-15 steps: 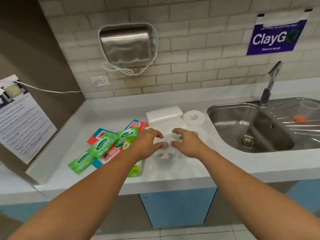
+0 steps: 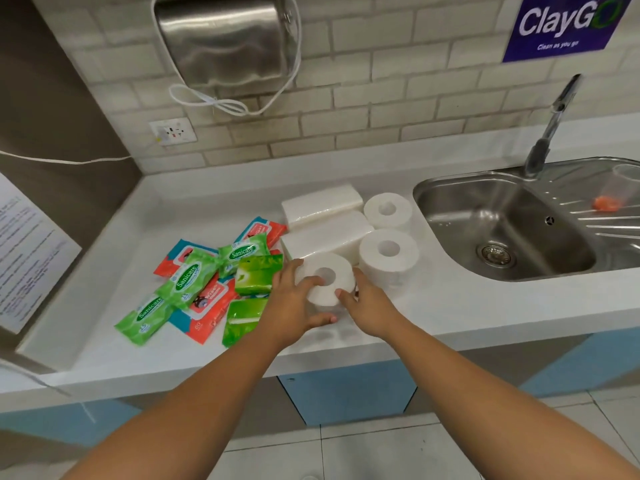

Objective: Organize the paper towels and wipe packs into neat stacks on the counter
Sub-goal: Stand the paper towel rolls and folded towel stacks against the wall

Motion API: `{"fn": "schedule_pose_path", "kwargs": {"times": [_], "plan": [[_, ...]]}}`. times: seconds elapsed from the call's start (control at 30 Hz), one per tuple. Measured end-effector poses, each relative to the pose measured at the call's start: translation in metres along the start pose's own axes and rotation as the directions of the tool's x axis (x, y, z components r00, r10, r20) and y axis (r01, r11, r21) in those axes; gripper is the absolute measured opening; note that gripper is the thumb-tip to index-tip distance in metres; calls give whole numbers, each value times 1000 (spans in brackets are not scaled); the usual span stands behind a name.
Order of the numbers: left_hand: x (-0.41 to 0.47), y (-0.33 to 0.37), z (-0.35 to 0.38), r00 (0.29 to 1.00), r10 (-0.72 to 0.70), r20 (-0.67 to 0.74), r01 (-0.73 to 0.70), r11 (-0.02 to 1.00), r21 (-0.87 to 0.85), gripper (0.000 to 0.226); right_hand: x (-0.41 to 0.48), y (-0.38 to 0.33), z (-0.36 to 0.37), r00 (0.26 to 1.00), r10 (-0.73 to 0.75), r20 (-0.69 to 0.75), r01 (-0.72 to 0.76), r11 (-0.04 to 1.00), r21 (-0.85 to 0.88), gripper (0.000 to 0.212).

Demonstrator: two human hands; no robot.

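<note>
A white paper roll (image 2: 327, 268) stands on end near the counter's front, gripped from both sides by my left hand (image 2: 294, 306) and my right hand (image 2: 363, 303). Two more white rolls (image 2: 388, 252) (image 2: 387, 211) stand upright to its right, toward the sink. Behind it lie two white paper towel packs (image 2: 325, 237) (image 2: 322, 202), side by side. To the left is a loose heap of wipe packs: green Sanicare packs (image 2: 187, 275), red-and-blue packs (image 2: 204, 317) and small green tissue packs (image 2: 258, 273).
A steel sink (image 2: 502, 223) with a faucet (image 2: 550, 129) takes up the counter's right part. A hand dryer (image 2: 221, 39), its looped cord and a wall socket (image 2: 173, 131) are on the tiled wall. The white counter (image 2: 450, 306) ends at a front edge over blue cabinets.
The view has come closer. Both hands have closed around the front roll, and the roll now sits clearly between my fingers instead of under them.
</note>
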State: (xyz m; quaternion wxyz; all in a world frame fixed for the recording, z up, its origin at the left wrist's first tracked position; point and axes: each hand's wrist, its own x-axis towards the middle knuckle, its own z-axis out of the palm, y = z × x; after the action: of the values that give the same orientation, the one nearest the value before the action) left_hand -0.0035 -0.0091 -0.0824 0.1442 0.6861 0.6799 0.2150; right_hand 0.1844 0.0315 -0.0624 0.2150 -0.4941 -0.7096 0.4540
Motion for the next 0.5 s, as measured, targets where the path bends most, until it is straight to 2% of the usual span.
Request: {"fn": "schedule_pose_path", "kwargs": {"times": [0.13,0.3,0.5], "plan": [[-1,-6,8,999,3,-33,-7,993,-120,68,1,1,3,1000,15,-20,-14,999,47,45],[3,-4,8,997,-19,-73,6,983,-183,58,3,-4,2,999,36,-16,-34,995,94,44],[13,3,-23,996,34,-82,-53,970,-236,55,-2,-19,-8,999,47,-22,-40,961,274,45]]}}
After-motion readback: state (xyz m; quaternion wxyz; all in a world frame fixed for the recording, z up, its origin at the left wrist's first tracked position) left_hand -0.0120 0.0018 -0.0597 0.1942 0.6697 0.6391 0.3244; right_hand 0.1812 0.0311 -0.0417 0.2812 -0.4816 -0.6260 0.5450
